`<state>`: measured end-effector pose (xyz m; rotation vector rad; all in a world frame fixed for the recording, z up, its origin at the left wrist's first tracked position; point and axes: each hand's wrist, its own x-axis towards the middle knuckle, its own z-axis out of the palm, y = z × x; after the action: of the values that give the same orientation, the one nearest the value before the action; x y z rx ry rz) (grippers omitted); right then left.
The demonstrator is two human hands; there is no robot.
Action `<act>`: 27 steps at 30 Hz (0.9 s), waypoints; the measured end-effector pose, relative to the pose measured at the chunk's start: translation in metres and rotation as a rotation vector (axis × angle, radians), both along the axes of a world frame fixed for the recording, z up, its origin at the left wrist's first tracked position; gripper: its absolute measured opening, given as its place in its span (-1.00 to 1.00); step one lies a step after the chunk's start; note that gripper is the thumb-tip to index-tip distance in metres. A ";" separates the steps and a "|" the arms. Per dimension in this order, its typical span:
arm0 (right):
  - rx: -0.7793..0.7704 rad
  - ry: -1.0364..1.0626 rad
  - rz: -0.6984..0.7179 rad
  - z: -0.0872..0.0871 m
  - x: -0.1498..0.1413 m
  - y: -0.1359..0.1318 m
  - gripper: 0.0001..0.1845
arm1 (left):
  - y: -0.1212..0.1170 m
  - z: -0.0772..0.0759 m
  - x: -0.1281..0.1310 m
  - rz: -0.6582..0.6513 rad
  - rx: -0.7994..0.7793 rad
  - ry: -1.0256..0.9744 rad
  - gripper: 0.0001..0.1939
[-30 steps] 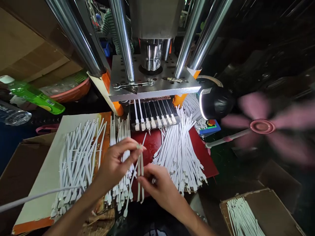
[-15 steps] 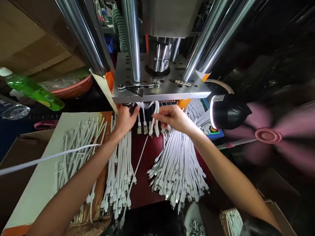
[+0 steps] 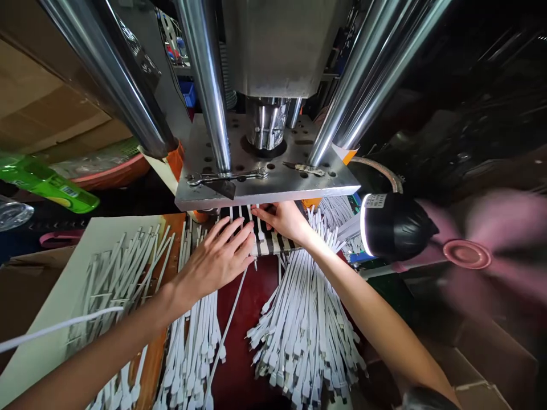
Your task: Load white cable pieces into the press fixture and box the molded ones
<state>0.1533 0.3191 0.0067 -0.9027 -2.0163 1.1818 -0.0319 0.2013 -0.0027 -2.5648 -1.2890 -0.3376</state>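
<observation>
Several white USB cables lie in a slotted black-and-metal fixture (image 3: 277, 244) below the press plate. My left hand (image 3: 224, 253) rests over the fixture's left part with its fingers stretched out flat. Its fingertips touch the cable ends there and hide some of them. At the plate's front edge, my right hand (image 3: 286, 221) has its fingertips closed on a white USB cable (image 3: 260, 228) whose connector points toward me. The plate partly hides those fingertips. A large fanned bundle of white USB cables (image 3: 307, 319) hangs below my right forearm, and another cable bundle (image 3: 194, 336) lies below my left hand.
A steel press plate (image 3: 265, 191) with upright rods sits above my hands, bearing a wrench (image 3: 228, 176) and a knife (image 3: 304, 168). At right are a lit black lamp (image 3: 387, 225) and a spinning pink fan (image 3: 467, 253). More cables lie on the left board (image 3: 55, 296).
My left hand has come from the plate's left edge onto the fixture, its fingers spreading flat. The looped cables by my right hand now lie in the fixture. The view has shifted slightly.
</observation>
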 end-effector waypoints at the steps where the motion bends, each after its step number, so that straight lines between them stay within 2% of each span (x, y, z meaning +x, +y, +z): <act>1: -0.016 0.014 0.015 0.000 0.001 0.000 -0.70 | -0.001 0.001 0.003 0.022 0.007 0.016 -0.61; 3: -0.034 0.006 0.016 0.001 0.001 -0.001 -0.70 | -0.003 0.002 0.009 0.031 0.012 0.016 -0.58; 6: -0.007 -0.079 -0.057 0.005 -0.001 -0.005 -0.66 | -0.008 0.001 0.018 0.048 0.022 -0.006 -0.54; 9: 0.150 -0.185 -0.226 0.011 0.002 -0.019 -0.70 | -0.017 -0.002 0.030 0.176 0.050 -0.011 -0.56; 11: 0.304 -0.304 -0.281 0.015 0.009 -0.033 -0.78 | -0.021 -0.003 0.037 0.243 0.035 -0.020 -0.54; 13: 0.434 -0.478 -0.228 0.018 0.016 -0.048 -0.72 | -0.021 -0.002 0.041 0.266 -0.020 -0.040 -0.50; 16: 0.522 -0.722 -0.156 0.018 0.014 -0.056 -0.58 | -0.005 0.005 0.041 0.305 -0.076 -0.083 -0.43; 18: 0.542 -0.784 -0.173 0.015 0.005 -0.047 -0.58 | 0.012 0.010 0.038 0.341 -0.082 -0.097 -0.44; 21: 0.551 -0.772 -0.166 0.009 -0.010 -0.023 -0.65 | 0.037 0.015 0.032 0.364 -0.089 -0.095 -0.55; 27: 0.503 -0.498 -0.111 -0.007 -0.016 0.010 -0.57 | 0.059 0.009 0.018 0.318 -0.081 -0.072 -0.67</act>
<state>0.1374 0.3287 -0.0008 -1.0921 -2.4507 0.3632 -0.0135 0.2606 0.0060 -2.3746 -1.7379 -0.3218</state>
